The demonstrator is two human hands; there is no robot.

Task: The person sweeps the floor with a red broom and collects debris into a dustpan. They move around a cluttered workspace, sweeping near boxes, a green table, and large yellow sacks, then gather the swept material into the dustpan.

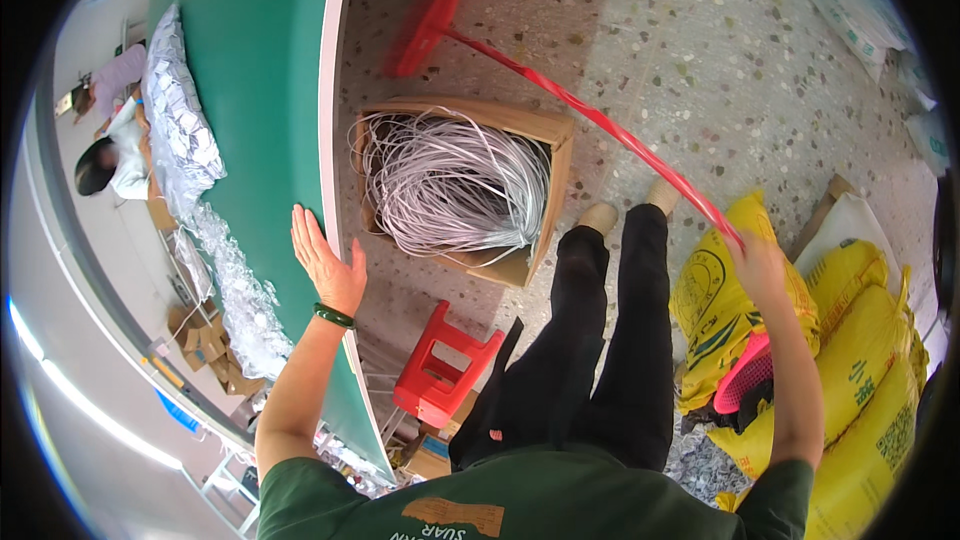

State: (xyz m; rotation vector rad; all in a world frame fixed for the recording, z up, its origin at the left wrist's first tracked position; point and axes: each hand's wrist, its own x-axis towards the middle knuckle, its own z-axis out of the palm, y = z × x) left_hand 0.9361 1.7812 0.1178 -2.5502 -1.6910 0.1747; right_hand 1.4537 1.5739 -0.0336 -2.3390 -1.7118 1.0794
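My right hand is closed around the upper end of a red and white striped broom handle. The handle slants up and left to a red broom head, slightly blurred, over the speckled floor. My left hand lies flat with fingers apart at the edge of the green tabletop, a dark green bangle on its wrist. A cardboard box holding a large coil of whitish cord stands on the floor between the table and my feet.
A red plastic stool stands beside the table. Yellow woven sacks and a pink basket lie at my right. White sacks are at the upper right. Clear plastic bags line the table's far side, where two people are.
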